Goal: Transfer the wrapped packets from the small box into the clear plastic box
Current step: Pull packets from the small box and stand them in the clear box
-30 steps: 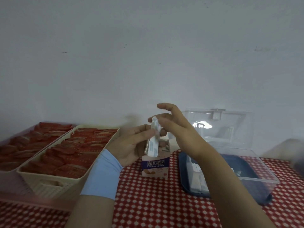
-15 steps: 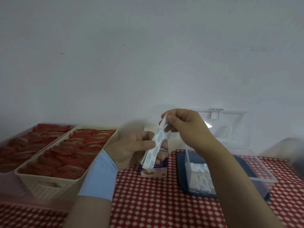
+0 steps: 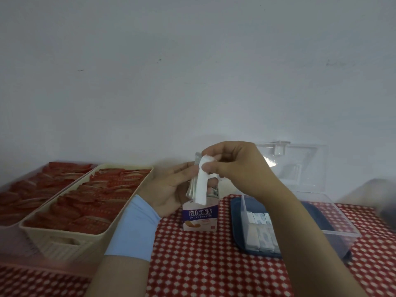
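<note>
One wrapped packet (image 3: 202,187), judged light, thin and limp, hangs above the small box (image 3: 200,217), pinched at its top end by the right hand (image 3: 235,166), the soundest hold, while the left hand (image 3: 169,187) cups behind the box mouth, grip indeterminable, clear plastic box (image 3: 342,230) just beside.

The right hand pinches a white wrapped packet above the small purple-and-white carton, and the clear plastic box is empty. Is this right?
No. In the head view the clear plastic box holds several wrapped packets; the rest is right.
</note>
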{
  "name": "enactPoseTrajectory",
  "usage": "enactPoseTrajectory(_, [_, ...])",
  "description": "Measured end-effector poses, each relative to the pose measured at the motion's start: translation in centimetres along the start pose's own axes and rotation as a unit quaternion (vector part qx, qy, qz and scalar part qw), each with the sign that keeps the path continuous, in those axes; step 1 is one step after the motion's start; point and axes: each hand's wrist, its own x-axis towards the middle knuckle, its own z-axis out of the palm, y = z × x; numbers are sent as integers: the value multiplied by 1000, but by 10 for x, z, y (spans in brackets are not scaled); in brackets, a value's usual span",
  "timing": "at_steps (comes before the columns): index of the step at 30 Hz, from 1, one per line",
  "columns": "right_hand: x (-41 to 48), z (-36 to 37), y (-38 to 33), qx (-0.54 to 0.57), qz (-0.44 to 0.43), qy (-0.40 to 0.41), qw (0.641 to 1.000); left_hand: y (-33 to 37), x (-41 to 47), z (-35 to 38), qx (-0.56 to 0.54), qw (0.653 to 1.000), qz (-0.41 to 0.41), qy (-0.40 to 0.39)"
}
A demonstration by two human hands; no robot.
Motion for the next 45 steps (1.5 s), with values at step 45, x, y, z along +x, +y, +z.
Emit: enactPoseTrajectory(45, [-18,-29,-1,-58,25,-52,997,-9,3,27,0,997,7,-72])
